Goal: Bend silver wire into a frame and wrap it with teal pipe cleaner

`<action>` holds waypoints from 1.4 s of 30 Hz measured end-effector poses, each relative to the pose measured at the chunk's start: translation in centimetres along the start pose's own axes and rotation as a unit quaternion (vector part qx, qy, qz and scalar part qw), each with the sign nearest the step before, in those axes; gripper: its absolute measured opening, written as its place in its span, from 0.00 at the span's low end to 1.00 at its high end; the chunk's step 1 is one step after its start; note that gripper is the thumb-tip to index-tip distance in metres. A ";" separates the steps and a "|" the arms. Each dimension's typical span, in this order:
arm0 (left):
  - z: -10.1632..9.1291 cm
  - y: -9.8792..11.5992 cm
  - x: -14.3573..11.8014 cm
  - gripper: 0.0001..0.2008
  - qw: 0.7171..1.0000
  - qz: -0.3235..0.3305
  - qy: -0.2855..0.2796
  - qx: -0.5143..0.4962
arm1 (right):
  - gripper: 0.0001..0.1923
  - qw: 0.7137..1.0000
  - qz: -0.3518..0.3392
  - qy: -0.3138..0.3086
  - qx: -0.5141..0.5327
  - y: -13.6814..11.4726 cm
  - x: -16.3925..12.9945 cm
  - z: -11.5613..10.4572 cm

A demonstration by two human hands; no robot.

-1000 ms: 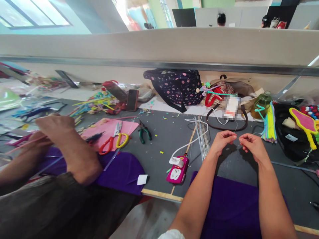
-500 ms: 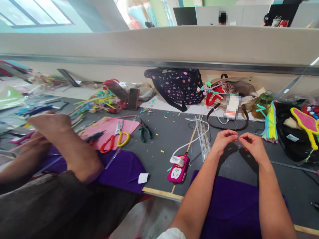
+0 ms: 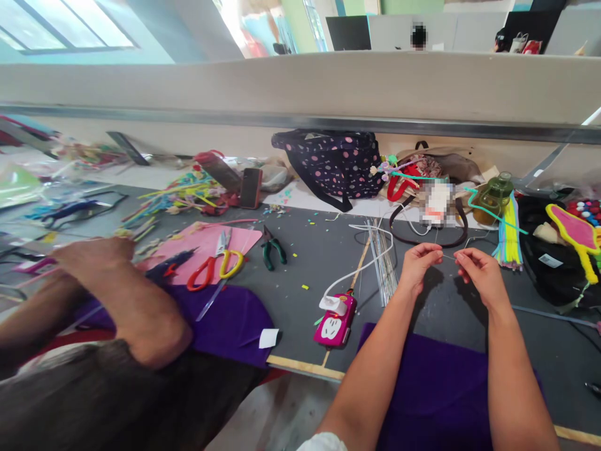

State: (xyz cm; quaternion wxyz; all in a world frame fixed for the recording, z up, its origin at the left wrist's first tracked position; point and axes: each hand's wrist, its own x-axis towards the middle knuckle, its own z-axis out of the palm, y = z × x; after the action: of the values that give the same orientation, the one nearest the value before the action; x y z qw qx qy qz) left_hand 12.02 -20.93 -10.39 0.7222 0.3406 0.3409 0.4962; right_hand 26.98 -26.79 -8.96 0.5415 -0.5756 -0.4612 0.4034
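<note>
My left hand point(image 3: 421, 266) is closed in a pinch on a thin wire point(image 3: 449, 257). Opposite it, my right hand point(image 3: 479, 269) pinches the same wire, and a short stretch shows across the gap between the fingertips. Both hands are raised over the grey table point(image 3: 300, 313). Just beyond my right hand a bent teal pipe cleaner point(image 3: 498, 214) crosses in front of a green-brown bottle point(image 3: 494, 195); whether it joins the wire is unclear. Left of my hands lies a bundle of silver wires point(image 3: 382, 269). Purple cloth point(image 3: 432, 382) lies beneath my forearms.
A pink power strip point(image 3: 335, 322) with a white plug and cable sits left of my arms. Green-handled pliers point(image 3: 273, 249) and scissors point(image 3: 220, 254) lie farther left, near a co-worker's arm point(image 3: 136, 307). Behind stand a dotted bag point(image 3: 335, 166) and a phone point(image 3: 250, 188).
My hands have moved slightly apart, so more wire shows between them. The teal pipe cleaner has shifted and more of its length is visible. The co-worker's hand has moved lower.
</note>
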 end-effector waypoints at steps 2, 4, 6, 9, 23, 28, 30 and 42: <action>0.1 0.0 -0.1 0.14 1.000 0.002 0.007 -0.006 | 0.18 1.000 -0.004 -0.007 -0.004 0.1 0.0 0.3; 0.3 -0.1 -0.1 0.14 1.000 0.006 0.006 -0.011 | 0.17 1.000 -0.007 -0.011 -0.017 0.3 0.1 0.6; 0.4 -0.2 -0.2 0.14 1.000 0.008 0.001 -0.016 | 0.16 1.000 -0.009 -0.008 -0.028 0.4 0.1 0.9; 0.6 -0.3 -0.3 0.14 1.000 0.001 -0.008 -0.020 | 0.16 0.999 -0.016 0.009 -0.043 0.6 0.1 1.1; 0.7 -0.6 -0.6 0.16 0.997 -0.035 -0.069 0.013 | 0.11 0.997 -0.038 0.055 -0.049 0.2 0.0 1.2; 0.6 -0.7 -0.5 0.17 0.997 -0.034 -0.066 0.032 | 0.12 0.996 -0.036 0.053 -0.054 0.2 0.0 1.2; 0.6 -0.8 -0.4 0.16 0.997 -0.034 -0.065 0.038 | 0.12 0.997 -0.036 0.052 -0.050 0.1 -0.1 1.2; 0.6 -0.9 -0.4 0.13 0.998 -0.024 -0.057 0.022 | 0.13 0.999 -0.020 0.039 -0.015 -0.2 -0.2 1.4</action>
State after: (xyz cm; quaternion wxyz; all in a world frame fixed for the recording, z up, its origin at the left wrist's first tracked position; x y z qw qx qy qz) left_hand 12.86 -21.65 -10.73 0.7446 0.3763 0.3179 0.4504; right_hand 25.54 -26.60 -8.92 0.5585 -0.5890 -0.4574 0.3631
